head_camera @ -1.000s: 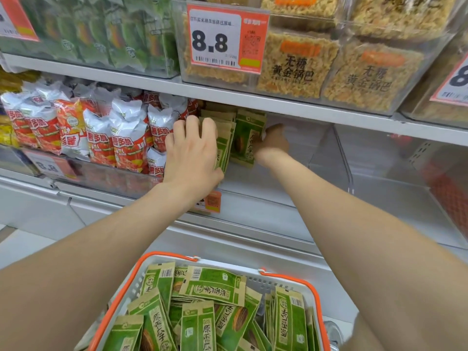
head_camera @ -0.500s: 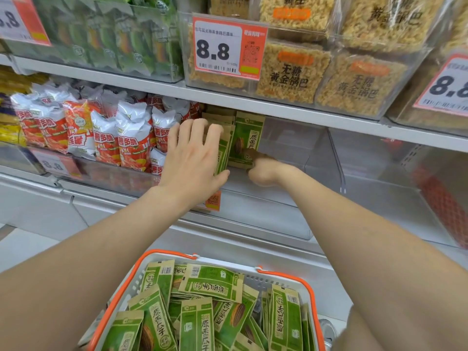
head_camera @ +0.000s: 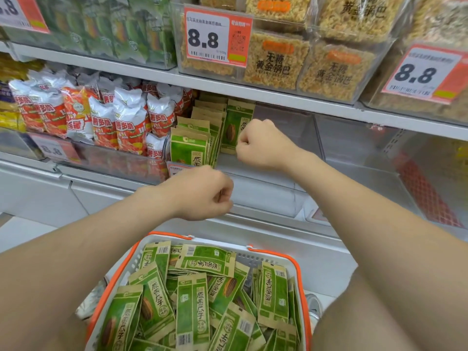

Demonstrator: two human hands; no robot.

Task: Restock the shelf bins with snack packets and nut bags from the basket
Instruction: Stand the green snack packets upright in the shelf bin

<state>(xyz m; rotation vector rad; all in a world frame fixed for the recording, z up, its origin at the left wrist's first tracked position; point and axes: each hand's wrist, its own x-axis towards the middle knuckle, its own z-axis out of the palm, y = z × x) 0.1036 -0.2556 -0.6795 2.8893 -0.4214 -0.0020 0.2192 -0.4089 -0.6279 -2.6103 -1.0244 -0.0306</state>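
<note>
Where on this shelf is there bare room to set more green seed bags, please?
The clear bin's floor right of the standing green bags is bare, up to its divider wall; the next bin looks bare too. Left is crowded with red-and-white packets.

"8.8" on orange price tag (head_camera: 218,38)

Taking the shelf bin (head_camera: 266,196) as the mark. Finding nut bags (head_camera: 190,150) standing in a row at its left end, a leaning bag (head_camera: 234,122) propped behind them. Seeing snack packets (head_camera: 126,122) crowding in just left of it, a neighbour bin (head_camera: 354,158) adjoining its right. Noting crisp packs (head_camera: 276,64) sitting on the shelf (head_camera: 253,91) above it, the basket (head_camera: 302,274) sitting below and before it, holding loose bags (head_camera: 192,307). Catching the right hand (head_camera: 263,145) over it, before the leaning bag, and the left hand (head_camera: 202,193) before its front wall.
</note>
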